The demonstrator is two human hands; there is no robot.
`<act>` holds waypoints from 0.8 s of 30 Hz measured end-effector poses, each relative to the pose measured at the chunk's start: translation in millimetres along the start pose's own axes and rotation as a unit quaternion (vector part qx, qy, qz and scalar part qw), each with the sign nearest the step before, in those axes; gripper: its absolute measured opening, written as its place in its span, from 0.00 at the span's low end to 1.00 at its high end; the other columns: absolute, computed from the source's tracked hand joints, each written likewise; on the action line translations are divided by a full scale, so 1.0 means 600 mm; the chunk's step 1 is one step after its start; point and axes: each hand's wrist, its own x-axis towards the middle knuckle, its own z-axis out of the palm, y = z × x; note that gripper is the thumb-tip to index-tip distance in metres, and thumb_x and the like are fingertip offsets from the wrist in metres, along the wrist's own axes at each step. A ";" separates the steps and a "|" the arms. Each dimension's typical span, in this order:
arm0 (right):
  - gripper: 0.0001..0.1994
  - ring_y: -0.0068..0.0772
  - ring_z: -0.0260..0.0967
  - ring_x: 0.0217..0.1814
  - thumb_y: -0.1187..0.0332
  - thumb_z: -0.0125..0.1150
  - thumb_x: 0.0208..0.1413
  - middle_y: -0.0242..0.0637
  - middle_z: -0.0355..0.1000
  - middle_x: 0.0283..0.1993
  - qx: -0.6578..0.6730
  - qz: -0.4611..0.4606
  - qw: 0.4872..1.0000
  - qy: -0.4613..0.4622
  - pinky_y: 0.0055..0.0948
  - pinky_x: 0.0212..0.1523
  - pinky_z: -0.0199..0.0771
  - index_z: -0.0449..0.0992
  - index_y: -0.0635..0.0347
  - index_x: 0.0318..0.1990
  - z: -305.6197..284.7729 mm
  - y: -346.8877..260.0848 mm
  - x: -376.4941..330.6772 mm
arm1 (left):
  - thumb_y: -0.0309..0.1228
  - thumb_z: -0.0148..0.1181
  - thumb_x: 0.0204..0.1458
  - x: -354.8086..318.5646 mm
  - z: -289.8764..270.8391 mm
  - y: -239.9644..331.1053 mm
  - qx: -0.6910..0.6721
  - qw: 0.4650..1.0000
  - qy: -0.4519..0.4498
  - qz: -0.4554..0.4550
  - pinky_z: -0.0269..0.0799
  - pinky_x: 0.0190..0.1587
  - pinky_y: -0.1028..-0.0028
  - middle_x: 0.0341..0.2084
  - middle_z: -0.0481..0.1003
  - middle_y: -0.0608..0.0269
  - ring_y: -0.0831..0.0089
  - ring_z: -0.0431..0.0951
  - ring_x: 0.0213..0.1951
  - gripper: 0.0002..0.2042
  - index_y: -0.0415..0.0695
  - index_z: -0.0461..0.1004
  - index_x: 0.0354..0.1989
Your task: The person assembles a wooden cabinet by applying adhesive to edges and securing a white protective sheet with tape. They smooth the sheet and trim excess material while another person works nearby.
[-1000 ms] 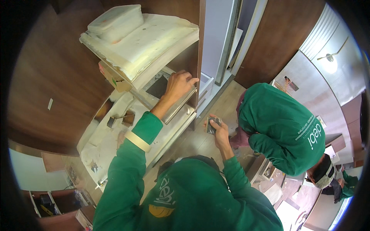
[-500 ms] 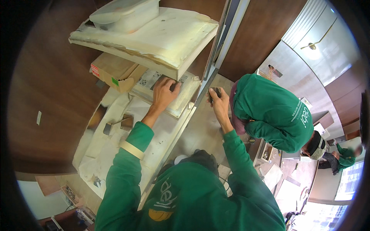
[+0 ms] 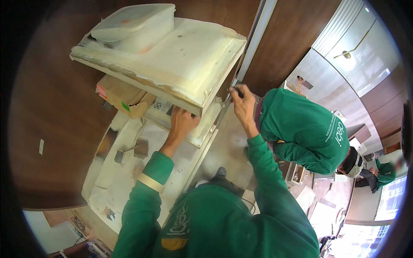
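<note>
My left hand (image 3: pixel 184 123) is under the front edge of the cream-coated upper shelf (image 3: pixel 180 69). Its bent fingers grip a dark flat piece, mostly hidden by the hand and the shelf. Beneath the fingers lies a pale board (image 3: pixel 200 133) with a dark speckled patch. To the right, my right hand (image 3: pixel 244 107) is raised beside the metal upright, its fingers closed around a small dark block (image 3: pixel 235 90), mostly covered by the fingers.
A lidded translucent tub (image 3: pixel 137 32) stands on the upper shelf. Below it sits an open cardboard box (image 3: pixel 122 95). Two scrapers (image 3: pixel 140 148) lie on the pale lower surface (image 3: pixel 129 172). Close on the right, a co-worker in green (image 3: pixel 305 129) bends over; another person (image 3: pixel 385 173) is farther off.
The upper shelf appears lower in view and now covers my left fingertips. My right hand has risen slightly and turned, the dark block still in it. The co-worker has barely shifted.
</note>
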 end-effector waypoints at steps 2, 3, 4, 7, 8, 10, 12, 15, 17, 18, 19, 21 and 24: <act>0.11 0.30 0.73 0.26 0.63 0.65 0.58 0.41 0.75 0.24 -0.020 -0.022 1.000 -0.001 0.31 0.30 0.72 0.78 0.63 0.37 -0.010 -0.017 0.020 | 0.37 0.72 0.50 -0.013 -0.002 0.006 0.003 0.999 -0.026 -0.040 0.77 0.38 0.55 0.29 0.81 0.47 0.47 0.81 0.33 0.13 0.37 0.82 0.30; 0.11 0.34 0.75 0.28 0.63 0.65 0.58 0.43 0.77 0.27 0.007 -0.012 1.000 -0.014 0.34 0.32 0.73 0.78 0.63 0.38 -0.010 -0.010 0.014 | 0.36 0.73 0.49 -0.018 0.000 -0.005 0.009 0.999 -0.042 -0.026 0.78 0.38 0.57 0.30 0.81 0.46 0.49 0.82 0.33 0.13 0.37 0.83 0.32; 0.10 0.36 0.76 0.29 0.63 0.65 0.58 0.44 0.77 0.28 -0.024 -0.010 0.999 -0.020 0.34 0.33 0.74 0.79 0.63 0.38 -0.012 0.013 0.011 | 0.35 0.73 0.49 -0.007 0.008 0.001 0.004 0.999 -0.029 -0.021 0.78 0.38 0.58 0.29 0.81 0.46 0.50 0.82 0.33 0.13 0.36 0.82 0.32; 0.11 0.21 0.70 0.26 0.64 0.67 0.59 0.34 0.74 0.25 -0.072 -0.021 0.996 -0.037 0.26 0.29 0.71 0.78 0.64 0.38 -0.009 0.069 -0.020 | 0.34 0.72 0.50 0.004 0.007 0.022 0.007 1.000 -0.001 0.005 0.78 0.38 0.59 0.29 0.81 0.48 0.51 0.82 0.32 0.12 0.36 0.81 0.32; 0.11 0.29 0.73 0.30 0.63 0.67 0.58 0.39 0.76 0.28 -0.076 -0.017 0.996 -0.038 0.30 0.33 0.72 0.78 0.63 0.38 -0.016 0.081 -0.009 | 0.34 0.72 0.50 0.009 0.008 0.024 0.016 1.000 -0.005 -0.001 0.78 0.38 0.59 0.29 0.81 0.48 0.51 0.81 0.33 0.12 0.36 0.81 0.32; 0.12 0.44 0.79 0.37 0.62 0.67 0.57 0.48 0.79 0.34 -0.076 0.002 0.996 -0.046 0.37 0.40 0.76 0.80 0.61 0.39 -0.018 0.036 0.005 | 0.34 0.71 0.51 0.001 -0.004 0.022 0.042 0.999 -0.026 -0.019 0.78 0.38 0.60 0.30 0.81 0.49 0.51 0.81 0.33 0.12 0.37 0.80 0.32; 0.12 0.45 0.79 0.36 0.62 0.67 0.57 0.48 0.79 0.34 -0.038 -0.014 0.999 -0.023 0.38 0.40 0.76 0.79 0.61 0.39 -0.011 0.039 0.007 | 0.35 0.71 0.52 0.005 -0.005 0.026 0.023 0.999 -0.021 -0.021 0.78 0.38 0.60 0.31 0.80 0.50 0.51 0.81 0.34 0.12 0.37 0.80 0.32; 0.12 0.47 0.78 0.36 0.62 0.66 0.57 0.48 0.79 0.34 -0.064 -0.005 0.997 -0.038 0.38 0.39 0.76 0.79 0.62 0.39 -0.008 0.071 -0.017 | 0.34 0.70 0.52 0.007 0.003 0.026 0.007 1.000 -0.018 -0.022 0.77 0.39 0.61 0.32 0.80 0.51 0.52 0.81 0.35 0.11 0.38 0.79 0.31; 0.11 0.49 0.78 0.35 0.62 0.66 0.57 0.48 0.79 0.35 -0.096 0.014 0.993 -0.059 0.39 0.39 0.75 0.79 0.61 0.40 -0.010 0.087 -0.028 | 0.34 0.70 0.53 0.005 0.002 0.029 0.005 0.999 -0.029 -0.032 0.77 0.40 0.61 0.32 0.80 0.53 0.52 0.81 0.36 0.11 0.38 0.79 0.31; 0.11 0.49 0.78 0.35 0.62 0.66 0.57 0.48 0.79 0.35 -0.092 0.002 0.994 -0.050 0.39 0.39 0.75 0.79 0.61 0.40 -0.011 0.083 -0.023 | 0.34 0.69 0.53 0.005 0.000 0.031 0.006 0.998 -0.038 -0.043 0.77 0.40 0.61 0.33 0.80 0.53 0.53 0.81 0.36 0.11 0.38 0.78 0.31; 0.11 0.49 0.78 0.35 0.62 0.66 0.57 0.48 0.79 0.35 -0.088 -0.010 0.995 -0.043 0.39 0.39 0.75 0.79 0.61 0.39 -0.012 0.067 -0.013 | 0.33 0.69 0.54 0.003 -0.003 0.032 0.009 0.997 -0.048 -0.055 0.77 0.40 0.61 0.33 0.79 0.54 0.53 0.81 0.37 0.10 0.38 0.78 0.31; 0.12 0.50 0.77 0.34 0.62 0.67 0.56 0.50 0.78 0.35 -0.067 -0.013 0.997 -0.031 0.40 0.38 0.75 0.79 0.62 0.40 -0.019 0.031 -0.003 | 0.33 0.69 0.54 0.008 -0.001 0.030 -0.006 0.998 -0.046 -0.049 0.77 0.40 0.61 0.34 0.79 0.54 0.53 0.80 0.37 0.10 0.38 0.78 0.32; 0.13 0.42 0.76 0.30 0.62 0.67 0.56 0.46 0.79 0.33 -0.092 0.005 0.995 -0.042 0.37 0.34 0.75 0.80 0.64 0.40 -0.017 0.093 -0.025 | 0.32 0.68 0.54 0.016 0.005 0.037 -0.011 0.999 -0.032 -0.030 0.76 0.40 0.61 0.35 0.79 0.55 0.53 0.80 0.37 0.10 0.38 0.77 0.31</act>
